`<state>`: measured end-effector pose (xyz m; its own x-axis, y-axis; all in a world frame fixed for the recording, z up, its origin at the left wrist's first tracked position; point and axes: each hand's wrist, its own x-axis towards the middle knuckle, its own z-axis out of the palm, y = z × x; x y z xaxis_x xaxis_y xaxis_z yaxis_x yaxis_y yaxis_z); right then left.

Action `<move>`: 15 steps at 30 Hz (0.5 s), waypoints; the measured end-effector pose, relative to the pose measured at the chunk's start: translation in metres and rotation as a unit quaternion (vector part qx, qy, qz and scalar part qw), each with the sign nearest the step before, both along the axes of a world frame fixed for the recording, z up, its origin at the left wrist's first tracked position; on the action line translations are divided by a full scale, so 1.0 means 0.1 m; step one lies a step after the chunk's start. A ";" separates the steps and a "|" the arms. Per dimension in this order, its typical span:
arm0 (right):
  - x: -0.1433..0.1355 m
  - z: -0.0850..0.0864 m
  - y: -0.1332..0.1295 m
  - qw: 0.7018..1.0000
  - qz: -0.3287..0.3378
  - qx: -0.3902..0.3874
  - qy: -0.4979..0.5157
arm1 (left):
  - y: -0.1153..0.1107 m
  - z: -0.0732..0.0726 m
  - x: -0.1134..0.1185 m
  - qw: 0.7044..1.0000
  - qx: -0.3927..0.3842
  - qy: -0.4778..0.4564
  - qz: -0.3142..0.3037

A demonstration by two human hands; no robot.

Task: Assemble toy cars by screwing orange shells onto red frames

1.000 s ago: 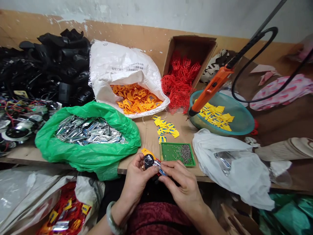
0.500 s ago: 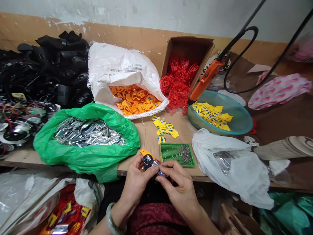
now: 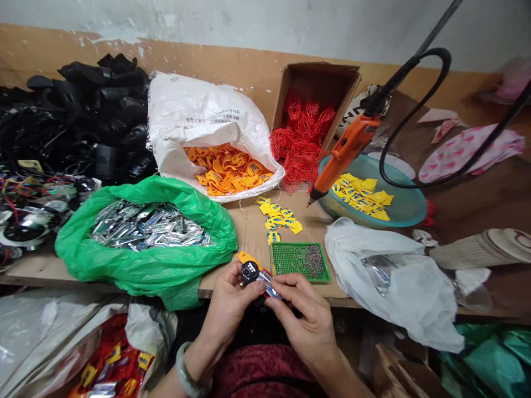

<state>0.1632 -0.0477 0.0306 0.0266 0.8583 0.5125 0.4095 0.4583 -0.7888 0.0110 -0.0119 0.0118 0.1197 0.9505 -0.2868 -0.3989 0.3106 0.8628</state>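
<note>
Between my two hands is a small assembly [image 3: 251, 271] with an orange-yellow tip, a round black part and a shiny silver strip. My left hand [image 3: 230, 301] grips its left side, thumb across the front. The fingers of my right hand [image 3: 305, 312] pinch the silver strip [image 3: 269, 283] at the lower right end. Just behind my right hand lies a green perforated tray [image 3: 290, 258] with many small screws [image 3: 314, 262] heaped on its right side. Several yellow-and-blue pieces [image 3: 279, 216] are spread on the cardboard beyond it.
An orange electric screwdriver [image 3: 346, 149] hangs beside a teal bowl [image 3: 415, 205] of yellow pieces. Around me are a green bag [image 3: 199, 276] of silver strips, a white sack [image 3: 207, 105] of orange parts, red wire-like parts [image 3: 298, 143] and a white plastic bag [image 3: 398, 287].
The hanging screwdriver has swung to the left and nearer, its tip now clear of the bowl's rim. My hands have barely moved and keep hold of the assembly.
</note>
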 end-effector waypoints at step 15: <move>-0.01 -0.08 0.01 0.999 0.006 -0.020 0.029 | 0.00 -0.08 -0.01 1.000 -0.007 -0.007 -0.008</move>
<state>0.1623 -0.0466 0.0228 0.0458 0.8786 0.4753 0.3569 0.4301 -0.8293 0.0102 -0.0122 0.0043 0.1384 0.9441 -0.2992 -0.4058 0.3296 0.8524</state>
